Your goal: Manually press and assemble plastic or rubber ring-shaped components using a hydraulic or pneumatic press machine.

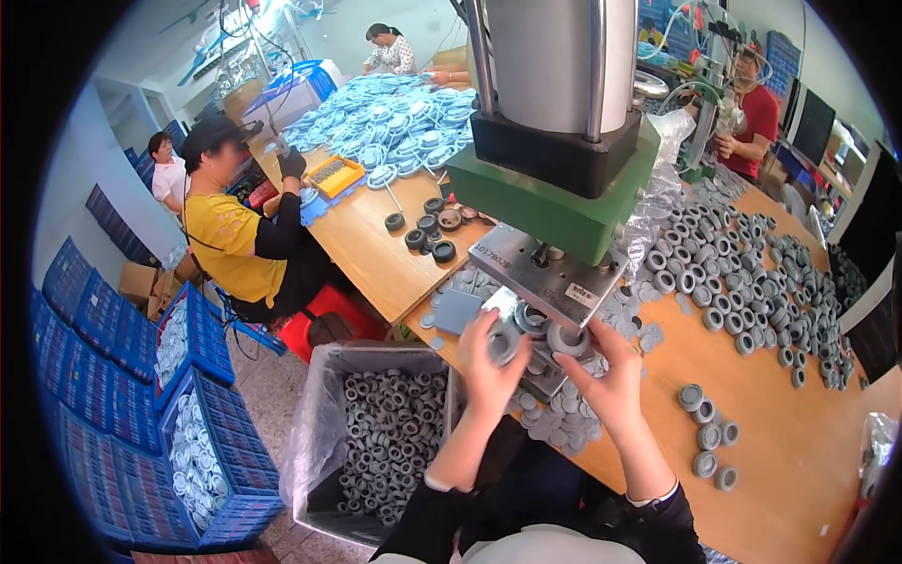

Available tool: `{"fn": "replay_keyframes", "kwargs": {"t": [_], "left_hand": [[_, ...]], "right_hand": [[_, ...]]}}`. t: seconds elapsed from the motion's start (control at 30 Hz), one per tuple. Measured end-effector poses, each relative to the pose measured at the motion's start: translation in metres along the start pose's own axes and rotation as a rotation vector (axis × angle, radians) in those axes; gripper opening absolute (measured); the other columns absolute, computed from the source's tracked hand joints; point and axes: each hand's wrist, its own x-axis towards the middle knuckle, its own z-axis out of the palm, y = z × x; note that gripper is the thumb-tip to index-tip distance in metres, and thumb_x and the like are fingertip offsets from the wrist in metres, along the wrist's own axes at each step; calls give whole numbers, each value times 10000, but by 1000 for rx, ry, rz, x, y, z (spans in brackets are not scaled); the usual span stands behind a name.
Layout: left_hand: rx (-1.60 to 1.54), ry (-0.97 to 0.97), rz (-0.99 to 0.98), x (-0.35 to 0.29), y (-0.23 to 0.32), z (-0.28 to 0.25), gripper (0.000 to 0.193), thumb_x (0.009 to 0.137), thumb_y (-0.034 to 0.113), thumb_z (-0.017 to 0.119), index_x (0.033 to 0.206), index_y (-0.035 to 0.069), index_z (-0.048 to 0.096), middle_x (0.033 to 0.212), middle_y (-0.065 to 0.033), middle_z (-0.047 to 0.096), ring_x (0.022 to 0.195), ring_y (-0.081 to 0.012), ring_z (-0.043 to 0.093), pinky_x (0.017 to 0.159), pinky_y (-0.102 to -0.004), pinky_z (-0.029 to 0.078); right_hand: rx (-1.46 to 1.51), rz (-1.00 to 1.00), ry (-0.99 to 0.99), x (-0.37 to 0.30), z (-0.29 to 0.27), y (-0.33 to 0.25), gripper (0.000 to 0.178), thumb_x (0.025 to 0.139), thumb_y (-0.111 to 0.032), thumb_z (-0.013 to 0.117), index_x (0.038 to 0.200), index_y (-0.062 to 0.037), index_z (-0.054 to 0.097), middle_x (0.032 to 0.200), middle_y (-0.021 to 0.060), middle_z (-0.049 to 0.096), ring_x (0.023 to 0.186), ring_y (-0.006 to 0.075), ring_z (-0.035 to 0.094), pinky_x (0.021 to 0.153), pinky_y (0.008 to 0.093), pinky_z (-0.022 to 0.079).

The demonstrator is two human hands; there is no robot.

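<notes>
At the press, my left hand [487, 376] grips a grey ring-shaped wheel [503, 345], slightly blurred. Just right of it, my right hand [611, 376] has its fingers closed round another grey ring [569, 340]. Both hands are below the steel upper plate [554, 273] of the press, which hangs under a green block [554, 188]. Between them a round metal seat [532, 318] shows on the lower tooling, partly hidden by my fingers and the rings. Flat grey discs [564, 428] lie heaped round the press base.
A lined bin of grey rings [395, 432] stands below left. More grey rings [742, 282] cover the table's right side; several sit nearer [707, 435]. Dark wheels [427, 226] lie beyond. A person in yellow [225, 226] works at left near light-blue parts [395, 122]. Blue crates [221, 461] stand far left.
</notes>
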Motion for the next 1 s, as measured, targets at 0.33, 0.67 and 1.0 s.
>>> {"fn": "replay_keyframes", "kwargs": {"t": [0.33,0.67,1.0], "left_hand": [[992,-100,-506,-167,-135,-206,730,671,302,744,1214,-65,422,1216,-244,472,1132,-379,445,959,-437,344],[432,-331,194,37,-109,-38,289,868,102,509,1139,8,542,1234,-166,513,1194,-393,413,993,-457,309],[428,-725,81,43,-174,-7,394,807,98,564,1198,86,519,1238,-190,498,1251,-390,347,1017,-521,259]], "right_hand": [[-69,-83,6,33,43,-6,272,664,-106,762,885,-7,639,686,106,628,571,206,613,550,297,493],[-565,-71,130,-39,-50,45,568,710,-163,712,1194,11,472,1129,218,546,1045,363,523,886,444,417],[-845,637,-228,-75,-155,130,581,651,-196,738,1197,-135,549,1267,156,474,1143,362,445,934,465,363]]}}
